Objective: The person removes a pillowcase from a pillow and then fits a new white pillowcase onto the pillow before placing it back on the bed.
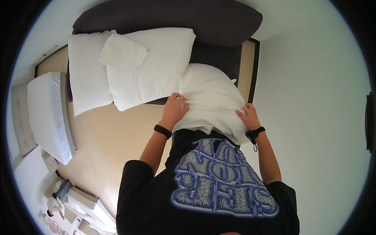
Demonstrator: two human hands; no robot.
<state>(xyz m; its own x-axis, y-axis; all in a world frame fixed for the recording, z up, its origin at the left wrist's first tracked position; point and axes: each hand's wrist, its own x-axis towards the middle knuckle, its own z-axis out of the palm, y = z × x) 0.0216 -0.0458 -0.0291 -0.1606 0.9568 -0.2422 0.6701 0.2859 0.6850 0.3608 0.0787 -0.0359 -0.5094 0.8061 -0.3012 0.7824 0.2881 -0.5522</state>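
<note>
A plump white pillow (214,85) rests partly on the dark sofa and hangs toward my legs, its white fabric creased between my hands. My left hand (175,109) pinches the cloth at the pillow's left edge. On the opposite edge, my right hand (249,117) grips the same cloth with thumb and fingers. Just left of it, a large white pillow (164,61) lies flat on the sofa, with a folded white cloth (124,54) on top. Another white pillow (86,73) lies at the far left, partly under the large one.
The dark sofa (217,55) has a long back cushion (167,20) against the wall. A bed with a white mattress (48,114) stands at left across the tan floor (117,138). Beyond it, another person (57,202) is beside a second bed (88,211). A pale wall (308,102) rises at right.
</note>
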